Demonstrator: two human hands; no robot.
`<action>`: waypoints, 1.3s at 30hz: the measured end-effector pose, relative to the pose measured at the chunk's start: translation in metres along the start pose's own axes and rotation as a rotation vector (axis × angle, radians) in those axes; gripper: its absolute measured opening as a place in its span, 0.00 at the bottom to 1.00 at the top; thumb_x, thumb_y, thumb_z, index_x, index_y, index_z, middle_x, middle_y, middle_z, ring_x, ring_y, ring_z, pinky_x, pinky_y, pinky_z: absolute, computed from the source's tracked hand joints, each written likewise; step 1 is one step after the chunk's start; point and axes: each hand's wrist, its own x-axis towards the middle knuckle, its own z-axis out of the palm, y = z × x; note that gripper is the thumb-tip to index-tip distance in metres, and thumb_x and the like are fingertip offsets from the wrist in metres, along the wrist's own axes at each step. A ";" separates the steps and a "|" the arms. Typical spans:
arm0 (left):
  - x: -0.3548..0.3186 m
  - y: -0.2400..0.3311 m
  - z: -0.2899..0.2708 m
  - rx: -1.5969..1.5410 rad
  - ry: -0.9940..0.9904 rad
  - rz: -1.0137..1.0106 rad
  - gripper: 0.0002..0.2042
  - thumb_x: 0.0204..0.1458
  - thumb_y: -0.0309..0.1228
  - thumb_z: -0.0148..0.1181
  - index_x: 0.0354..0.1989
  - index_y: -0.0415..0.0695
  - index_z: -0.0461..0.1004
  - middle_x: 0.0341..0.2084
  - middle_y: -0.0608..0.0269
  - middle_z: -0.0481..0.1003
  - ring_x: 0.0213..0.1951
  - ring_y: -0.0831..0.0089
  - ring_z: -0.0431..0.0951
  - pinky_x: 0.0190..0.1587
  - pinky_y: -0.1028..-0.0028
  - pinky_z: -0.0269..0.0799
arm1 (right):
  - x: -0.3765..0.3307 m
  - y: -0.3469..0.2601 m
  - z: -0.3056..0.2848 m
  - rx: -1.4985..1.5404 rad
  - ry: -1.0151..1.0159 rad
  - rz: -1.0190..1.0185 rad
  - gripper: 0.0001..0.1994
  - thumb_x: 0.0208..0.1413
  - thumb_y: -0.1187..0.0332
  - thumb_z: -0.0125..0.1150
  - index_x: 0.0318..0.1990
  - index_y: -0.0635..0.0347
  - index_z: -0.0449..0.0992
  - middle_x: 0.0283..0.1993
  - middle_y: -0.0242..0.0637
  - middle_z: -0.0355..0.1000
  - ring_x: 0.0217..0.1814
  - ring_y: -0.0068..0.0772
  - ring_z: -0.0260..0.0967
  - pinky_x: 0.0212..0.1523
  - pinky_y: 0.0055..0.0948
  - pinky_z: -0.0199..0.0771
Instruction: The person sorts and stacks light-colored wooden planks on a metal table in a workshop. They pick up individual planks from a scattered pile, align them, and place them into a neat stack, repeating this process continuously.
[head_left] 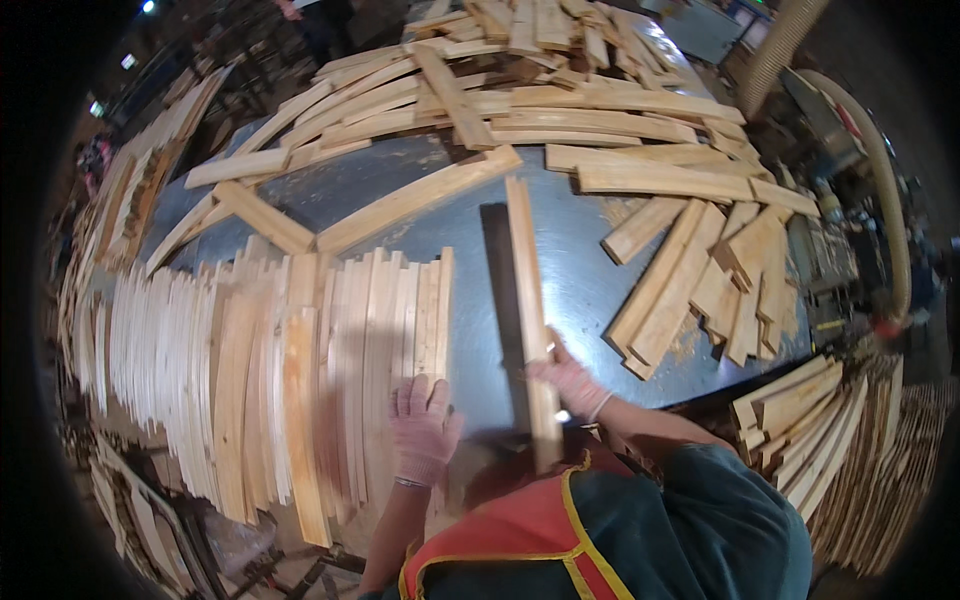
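The row of pale strips (235,370) takes up the table's left, packed side by side with ragged near ends; one board (305,430) juts past them toward me. My gloved left hand (422,425) is at the row's right edge, fingers extended and slightly apart, laid against the last strips and gripping nothing. Right of that edge runs a channel of bare tabletop with a narrow dark shadow in it, then the plank (524,270) in my right hand (568,385): gloved fingers closed around it toward its near end, its length pointing away from me. Past it, more bare top reaches to the loose boards (665,285) fanned at the right, near the table's edge.

The tabletop (585,285) is blue-grey and shiny, dusted with sawdust; a heap of boards (610,98) covers its far side. Around it, left to right: stacked boards (140,200), a dark-clothed person (322,25) beyond the far side, more stacked lumber (800,415) and a ribbed hose (882,170). The room behind is dim.
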 end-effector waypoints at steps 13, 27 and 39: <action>0.049 0.032 -0.007 0.100 -0.011 0.034 0.30 0.46 0.43 0.69 0.58 0.43 0.76 0.57 0.52 0.71 0.61 0.50 0.70 0.65 0.47 0.66 | 0.130 -0.072 -0.109 -0.961 -0.258 -0.626 0.09 0.59 0.74 0.63 0.47 0.57 0.79 0.46 0.45 0.76 0.52 0.51 0.76 0.49 0.49 0.76; 0.081 0.032 -0.014 0.049 -0.100 0.015 0.25 0.37 0.36 0.67 0.48 0.48 0.76 0.50 0.55 0.74 0.53 0.51 0.74 0.56 0.50 0.68 | 0.340 -0.091 -0.328 1.141 0.925 -0.334 0.22 0.66 0.67 0.67 0.65 0.62 0.72 0.66 0.45 0.74 0.68 0.50 0.72 0.68 0.53 0.77; 0.054 0.035 -0.014 0.047 -0.077 0.003 0.32 0.43 0.41 0.71 0.59 0.45 0.75 0.59 0.53 0.71 0.63 0.48 0.70 0.66 0.49 0.65 | 0.085 -0.126 -0.191 0.811 0.350 -0.063 0.20 0.55 0.73 0.67 0.56 0.65 0.76 0.46 0.44 0.80 0.48 0.47 0.80 0.53 0.46 0.86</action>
